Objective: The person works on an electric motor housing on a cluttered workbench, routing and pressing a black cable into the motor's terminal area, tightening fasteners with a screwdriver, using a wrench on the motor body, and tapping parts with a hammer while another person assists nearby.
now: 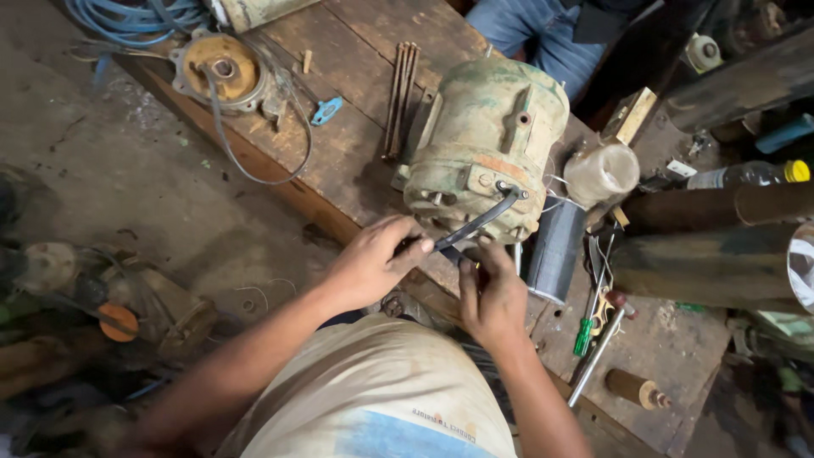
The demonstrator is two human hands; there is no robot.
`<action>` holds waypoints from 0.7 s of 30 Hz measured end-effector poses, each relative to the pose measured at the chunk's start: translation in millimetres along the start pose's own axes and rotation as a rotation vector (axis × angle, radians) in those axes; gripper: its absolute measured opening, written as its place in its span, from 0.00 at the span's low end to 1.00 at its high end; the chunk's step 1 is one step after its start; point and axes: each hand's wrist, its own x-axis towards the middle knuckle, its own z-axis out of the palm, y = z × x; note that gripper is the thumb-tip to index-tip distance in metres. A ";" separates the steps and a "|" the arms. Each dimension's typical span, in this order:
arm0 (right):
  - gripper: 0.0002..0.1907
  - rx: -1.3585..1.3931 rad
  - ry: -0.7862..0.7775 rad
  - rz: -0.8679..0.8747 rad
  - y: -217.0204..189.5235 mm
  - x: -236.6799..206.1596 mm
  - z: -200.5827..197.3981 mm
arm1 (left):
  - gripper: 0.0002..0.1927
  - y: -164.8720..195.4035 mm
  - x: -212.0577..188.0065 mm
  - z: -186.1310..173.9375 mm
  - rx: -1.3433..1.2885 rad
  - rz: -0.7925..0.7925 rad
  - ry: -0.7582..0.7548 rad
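A worn green electric motor housing (487, 144) lies on a wooden workbench (339, 161). My left hand (373, 259) grips the handle of a dark ring spanner (479, 220) whose far end sits on a bolt on the housing's near flange. My right hand (492, 293) is just right of the left one, with its fingers pressed against the lower rim of the housing beside the spanner handle. What its fingertips touch is hidden.
A grey can (555, 250) and a clear plastic jar (600, 174) stand right of the motor. A green screwdriver (585, 335), metal rods (400, 97), an orange end cover (222, 69) with a cable and pipes lie about. Another person's blue-trousered legs (534, 34) are behind the bench.
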 end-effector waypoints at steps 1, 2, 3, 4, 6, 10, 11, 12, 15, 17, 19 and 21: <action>0.23 0.224 0.008 0.044 -8.0 2.7 -10.2 | 0.15 3.5 -1.9 -1.5 -0.017 -0.006 0.019; 0.23 0.448 0.013 0.089 -16.7 5.6 -21.4 | 0.16 7.9 -3.9 -2.9 -0.034 -0.014 0.040; 0.22 0.671 0.016 0.137 -23.7 11.8 -32.2 | 0.15 12.9 -5.3 -3.6 -0.020 0.006 0.032; 0.22 0.792 -0.029 0.254 -28.8 19.1 -42.7 | 0.14 18.7 -7.2 -3.5 -0.006 0.025 0.022; 0.23 1.025 -0.122 0.492 -31.4 36.5 -56.1 | 0.17 30.1 -9.1 -0.7 0.035 0.033 -0.001; 0.20 0.968 -0.195 0.358 -17.3 43.2 -52.1 | 0.23 42.6 -4.7 18.9 0.122 0.012 0.124; 0.18 0.892 -0.129 0.297 -11.2 38.6 -46.5 | 0.23 42.0 -2.3 25.5 0.139 0.014 0.198; 0.16 0.815 -0.063 0.236 -4.7 32.0 -40.3 | 0.23 39.8 1.1 33.1 0.144 -0.090 0.201; 0.13 0.788 -0.032 0.274 15.3 14.2 -21.9 | 0.25 26.3 9.2 52.4 0.034 -0.341 0.179; 0.12 0.805 -0.270 0.343 27.3 7.0 -14.9 | 0.25 16.4 11.9 60.7 -0.174 -0.412 0.136; 0.11 0.585 -0.300 0.160 36.3 4.0 -17.7 | 0.27 10.7 8.6 63.5 -0.047 -0.446 0.094; 0.13 0.131 -0.118 -0.266 39.8 7.0 -29.2 | 0.24 11.8 -0.2 61.0 0.074 -0.320 0.137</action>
